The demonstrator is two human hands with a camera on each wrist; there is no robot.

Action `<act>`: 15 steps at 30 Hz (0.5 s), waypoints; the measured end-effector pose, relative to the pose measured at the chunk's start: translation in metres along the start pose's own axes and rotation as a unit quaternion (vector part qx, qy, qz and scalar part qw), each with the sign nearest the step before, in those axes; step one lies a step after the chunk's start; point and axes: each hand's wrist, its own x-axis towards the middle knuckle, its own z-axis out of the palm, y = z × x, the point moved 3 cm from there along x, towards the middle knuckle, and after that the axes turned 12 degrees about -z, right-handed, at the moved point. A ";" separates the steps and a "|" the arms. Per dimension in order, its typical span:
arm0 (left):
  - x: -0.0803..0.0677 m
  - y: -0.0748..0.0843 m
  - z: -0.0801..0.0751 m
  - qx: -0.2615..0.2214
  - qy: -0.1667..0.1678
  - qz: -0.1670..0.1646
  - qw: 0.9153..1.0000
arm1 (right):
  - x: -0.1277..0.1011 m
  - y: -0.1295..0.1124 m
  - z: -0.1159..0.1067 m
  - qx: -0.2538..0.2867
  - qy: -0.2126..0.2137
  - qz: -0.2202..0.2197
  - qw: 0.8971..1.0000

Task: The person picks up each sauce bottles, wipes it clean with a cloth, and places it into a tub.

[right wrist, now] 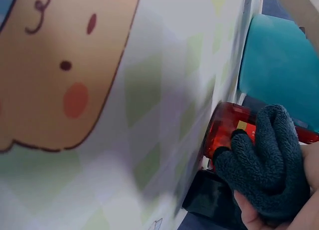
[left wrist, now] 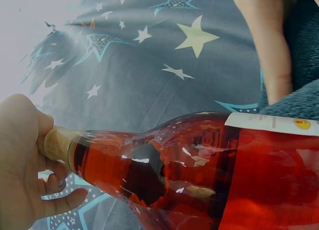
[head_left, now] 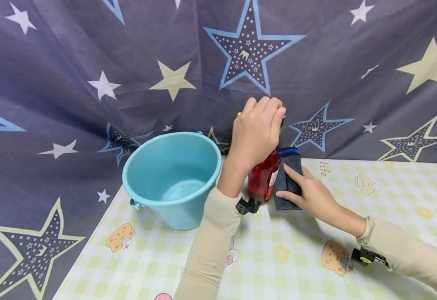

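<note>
Left hand [head_left: 256, 133] grips the red bottle [head_left: 264, 179] by its top; right hand [head_left: 310, 193] presses a dark cloth [head_left: 287, 179] on it, beside the blue bucket [head_left: 173, 175].

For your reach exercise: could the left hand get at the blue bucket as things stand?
Probably not at once: the left hand grips the top of the red bottle. The bucket stands just beside that arm, with nothing between.
</note>
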 end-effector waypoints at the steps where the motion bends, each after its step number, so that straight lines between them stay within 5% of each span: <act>1: 0.000 0.000 0.000 -0.001 -0.001 0.000 1.000 | 0.000 0.000 0.001 0.000 -0.007 0.004 1.000; 15: -0.001 -0.001 0.000 0.006 0.003 0.000 1.000 | -0.002 -0.001 0.007 0.004 -0.028 0.011 1.000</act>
